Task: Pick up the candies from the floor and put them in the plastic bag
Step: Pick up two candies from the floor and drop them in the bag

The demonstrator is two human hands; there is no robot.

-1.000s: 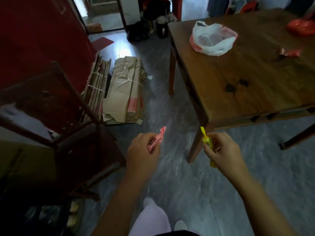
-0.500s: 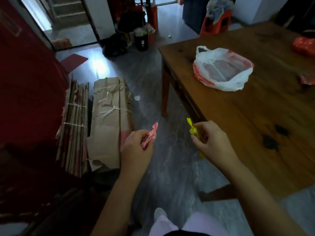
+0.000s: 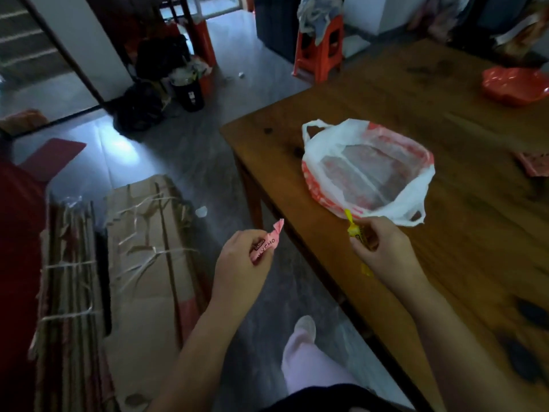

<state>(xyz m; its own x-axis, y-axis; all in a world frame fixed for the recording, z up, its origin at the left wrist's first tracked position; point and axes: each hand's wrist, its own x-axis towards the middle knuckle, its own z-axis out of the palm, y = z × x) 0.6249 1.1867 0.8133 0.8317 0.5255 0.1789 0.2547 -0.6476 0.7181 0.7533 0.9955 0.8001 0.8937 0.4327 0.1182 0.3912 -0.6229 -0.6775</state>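
Note:
My left hand (image 3: pixel 239 264) is closed on a pink wrapped candy (image 3: pixel 266 241), held over the floor just left of the table edge. My right hand (image 3: pixel 383 252) grips a yellow wrapped candy (image 3: pixel 355 231) above the wooden table (image 3: pixel 463 251), right at the near rim of the plastic bag (image 3: pixel 367 171). The bag is white with red print, lies open on the table near its left corner, and shows red shapes through its thin film.
Bundled flattened cardboard (image 3: pixel 142 263) lies on the grey floor at my left. A red bowl (image 3: pixel 514 86) and a pink wrapper (image 3: pixel 534 162) sit on the table's far right. An orange stool (image 3: pixel 319 52) and a black bin (image 3: pixel 188 90) stand farther back. A small white scrap (image 3: pixel 201 211) lies on the floor.
The view has closed in on the table. Both hands carried their candies forward; the right hand now sits over the tabletop next to the bag.

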